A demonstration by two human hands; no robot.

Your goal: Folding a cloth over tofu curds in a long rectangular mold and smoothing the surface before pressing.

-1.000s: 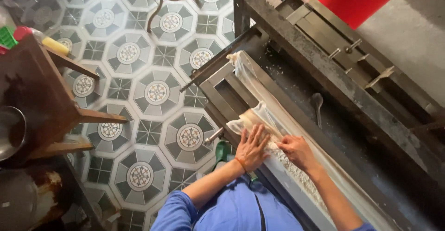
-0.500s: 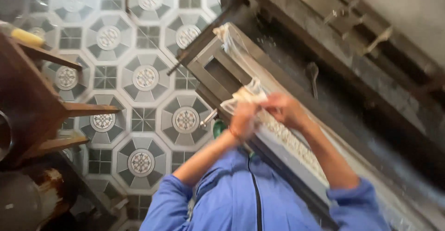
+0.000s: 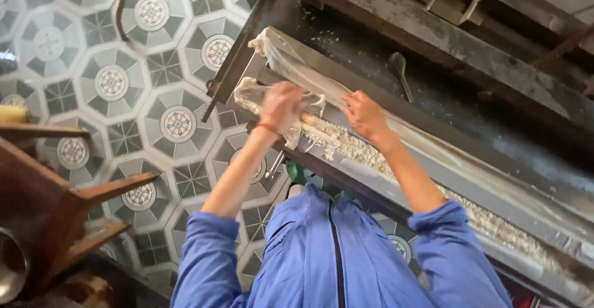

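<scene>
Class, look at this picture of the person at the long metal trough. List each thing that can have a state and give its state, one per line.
Left hand: closed on the plastic lining, lifting it at the trough's end.
Right hand: pressed on the lining; whether it grips is unclear.
Plastic lining: crumpled, draped along the trough.
Metal trough: open-topped, partly filled.
Pale crumbly filling: spread loose along the bottom.
Spoon: lying untouched beside the trough.

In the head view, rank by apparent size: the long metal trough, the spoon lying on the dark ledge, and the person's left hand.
1. Long metal trough, by far the largest; it runs across the frame.
2. Left hand.
3. Spoon, though it lies farther from the camera, so its rank below the hand is unsure.
</scene>
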